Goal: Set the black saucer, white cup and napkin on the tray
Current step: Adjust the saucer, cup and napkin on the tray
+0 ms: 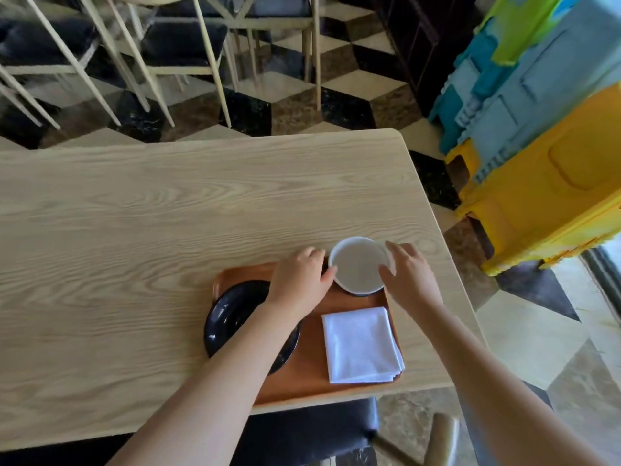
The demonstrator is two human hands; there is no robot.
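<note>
Fingertips point(327, 275) of my left hand point(297, 280) curl against the white cup point(359, 265) at its 9 o'clock side, thumb touching the rim; whether they truly grip it I cannot tell. My right hand point(408, 275) has its fingers spread and loose, the tips resting on the cup's rim from 1 to 4 o'clock, not clamped around it. Between both hands the cup sits at the tray's point(302, 381) 1 o'clock corner, tilted a little toward me, with a thin dark edge showing under its near side; what that edge belongs to I cannot make out. A folded white napkin point(361, 344) lies flat on the tray at 4 o'clock, its outer corner just overhanging the tray's right rim. At 9 o'clock a black saucer point(232, 317) rests on the tray, its left edge sticking out past the tray's rim, and my left forearm crosses over its right part. This orange-brown tray lies on a pale wooden table point(134, 230), close to the near edge. Beyond the table at 12 o'clock stand chairs point(181, 45) on a checkered floor point(336, 105), and at 2 o'clock are stacked blue and yellow crates point(537, 146).
</note>
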